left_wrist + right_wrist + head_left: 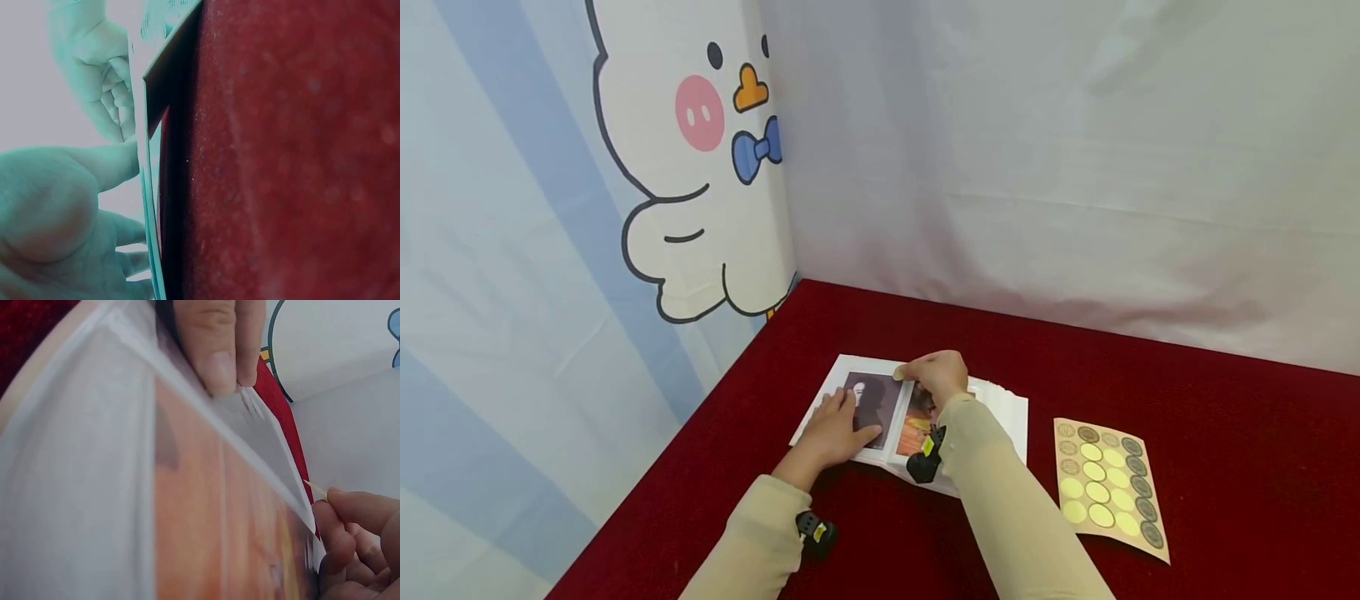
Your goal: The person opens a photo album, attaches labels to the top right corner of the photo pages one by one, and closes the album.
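Observation:
An open photo album [1013, 421] lies on the red table, with a dark portrait photo [880, 402] on its left page and an orange-toned picture [914, 429] beside it. My left hand [833, 429] rests on the left page, fingers spread over the dark photo's left and lower part. Between thumb and forefinger, my right hand [942, 375] pinches a small round yellow sticker [898, 374] at the dark photo's top right corner. In the right wrist view, the right hand [359, 534] holds the sticker [317, 489] edge-on, just off the page.
To the right of the album lies a tan sticker sheet [1111, 483] with rows of round yellow and dark stickers, some spots showing only printed outlines. Red cloth [1262, 483] covers the table. Pale curtains [1075, 167] stand behind, a cartoon bird [677, 167] at the left.

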A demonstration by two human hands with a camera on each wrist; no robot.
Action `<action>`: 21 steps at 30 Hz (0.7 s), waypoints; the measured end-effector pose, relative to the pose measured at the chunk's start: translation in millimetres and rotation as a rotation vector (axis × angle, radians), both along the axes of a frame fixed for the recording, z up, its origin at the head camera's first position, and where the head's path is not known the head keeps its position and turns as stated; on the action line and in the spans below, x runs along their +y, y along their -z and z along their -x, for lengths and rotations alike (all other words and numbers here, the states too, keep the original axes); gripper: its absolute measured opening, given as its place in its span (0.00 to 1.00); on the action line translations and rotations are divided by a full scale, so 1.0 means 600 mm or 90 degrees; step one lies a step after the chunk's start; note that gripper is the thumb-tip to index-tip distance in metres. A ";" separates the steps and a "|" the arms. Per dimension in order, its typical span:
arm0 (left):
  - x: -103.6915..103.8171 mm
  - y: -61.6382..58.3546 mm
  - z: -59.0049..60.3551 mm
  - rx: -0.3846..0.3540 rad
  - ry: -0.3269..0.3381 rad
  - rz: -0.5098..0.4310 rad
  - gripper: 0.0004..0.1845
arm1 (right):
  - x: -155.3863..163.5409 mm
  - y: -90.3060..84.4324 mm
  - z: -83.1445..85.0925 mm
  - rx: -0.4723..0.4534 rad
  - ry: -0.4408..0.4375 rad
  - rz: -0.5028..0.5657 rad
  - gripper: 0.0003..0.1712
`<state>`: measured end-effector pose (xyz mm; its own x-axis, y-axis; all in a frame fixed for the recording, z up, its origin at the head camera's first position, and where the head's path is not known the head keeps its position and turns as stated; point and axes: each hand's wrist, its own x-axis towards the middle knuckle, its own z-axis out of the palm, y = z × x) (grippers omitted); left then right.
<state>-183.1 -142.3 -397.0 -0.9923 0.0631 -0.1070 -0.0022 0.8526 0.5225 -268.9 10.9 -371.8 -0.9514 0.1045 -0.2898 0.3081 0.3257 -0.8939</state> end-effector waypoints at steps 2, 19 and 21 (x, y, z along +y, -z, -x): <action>0.000 -0.001 0.000 -0.002 -0.002 0.000 0.39 | -0.001 -0.001 -0.001 0.011 -0.007 -0.011 0.07; 0.000 0.001 -0.001 0.004 -0.006 0.014 0.39 | -0.017 0.009 0.001 0.132 -0.056 -0.224 0.07; 0.000 0.001 -0.001 0.003 -0.007 0.017 0.39 | -0.020 0.014 0.002 0.143 -0.053 -0.237 0.07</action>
<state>-182.6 -142.1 -397.8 -0.9934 0.0485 -0.1043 -0.0101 0.8664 0.4992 -270.3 -0.8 -380.4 -0.9961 0.0824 -0.0315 0.0779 0.6538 -0.7526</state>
